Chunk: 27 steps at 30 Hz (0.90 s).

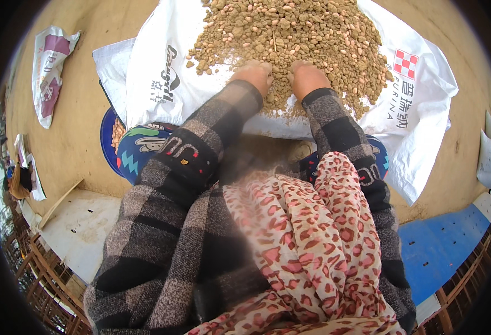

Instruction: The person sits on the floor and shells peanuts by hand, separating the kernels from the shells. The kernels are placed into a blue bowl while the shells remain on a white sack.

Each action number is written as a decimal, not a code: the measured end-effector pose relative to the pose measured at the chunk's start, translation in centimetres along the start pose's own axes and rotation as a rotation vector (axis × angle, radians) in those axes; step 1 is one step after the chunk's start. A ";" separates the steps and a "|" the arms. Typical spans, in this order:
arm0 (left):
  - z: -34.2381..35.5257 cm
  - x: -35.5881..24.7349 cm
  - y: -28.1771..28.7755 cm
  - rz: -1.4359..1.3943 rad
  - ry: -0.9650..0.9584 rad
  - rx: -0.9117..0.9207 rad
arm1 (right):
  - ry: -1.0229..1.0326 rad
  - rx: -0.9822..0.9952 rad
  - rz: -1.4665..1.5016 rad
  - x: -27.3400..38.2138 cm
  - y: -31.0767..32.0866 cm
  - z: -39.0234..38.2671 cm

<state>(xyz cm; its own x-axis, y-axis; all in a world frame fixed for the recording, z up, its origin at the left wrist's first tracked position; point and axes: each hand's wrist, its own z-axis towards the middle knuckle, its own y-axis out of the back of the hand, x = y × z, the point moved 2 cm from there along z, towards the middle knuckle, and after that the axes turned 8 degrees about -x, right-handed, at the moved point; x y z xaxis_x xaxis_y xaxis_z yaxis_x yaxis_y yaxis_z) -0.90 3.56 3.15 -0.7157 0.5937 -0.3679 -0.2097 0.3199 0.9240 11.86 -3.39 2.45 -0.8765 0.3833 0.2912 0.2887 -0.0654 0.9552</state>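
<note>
A wide heap of brown soil clods mixed with pinkish peanut kernels (290, 33) lies spread on a flattened white woven sack (424, 89). Both my hands reach to the near part of this heap, a little apart from each other. My left hand (255, 75) touches the clods at the heap's near left edge, its fingers bent down and mostly hidden. Beside it, my right hand (308, 78) presses into the near middle of the heap, and its fingertips are out of sight. Bare sack shows just left of my left hand.
A blue basin (109, 137) holding peanut kernels stands left of my knee, partly under the sack. Another printed sack (50, 75) lies on the tan ground at far left. A white board (81, 223) and a blue board (446, 245) lie on either side of me.
</note>
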 end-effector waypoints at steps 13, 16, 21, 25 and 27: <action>-0.5 0.7 0.4 -0.411 0.182 0.157 | -0.048 0.047 0.207 -0.5 0.4 -0.3; -0.8 1.5 -0.4 -1.256 0.618 0.188 | -0.164 0.088 0.290 -1.2 1.0 -0.6; -1.9 1.5 -1.3 -1.684 0.879 0.349 | -0.310 0.123 0.505 -0.5 1.1 -0.9; -2.0 0.3 -1.6 -1.853 0.955 0.404 | -0.137 0.067 0.584 2.4 0.9 -1.8; -2.1 0.5 -1.3 -1.842 0.958 0.379 | 0.009 0.024 0.626 3.4 1.3 -1.7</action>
<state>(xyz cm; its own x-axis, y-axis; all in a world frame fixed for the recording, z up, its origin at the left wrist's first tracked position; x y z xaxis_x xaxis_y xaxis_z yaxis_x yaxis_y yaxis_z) -2.35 1.91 1.97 0.0467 -0.9389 -0.3410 -0.8788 0.1237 -0.4609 8.60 -3.72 4.79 -0.5419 0.2715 0.7954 0.7568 -0.2541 0.6023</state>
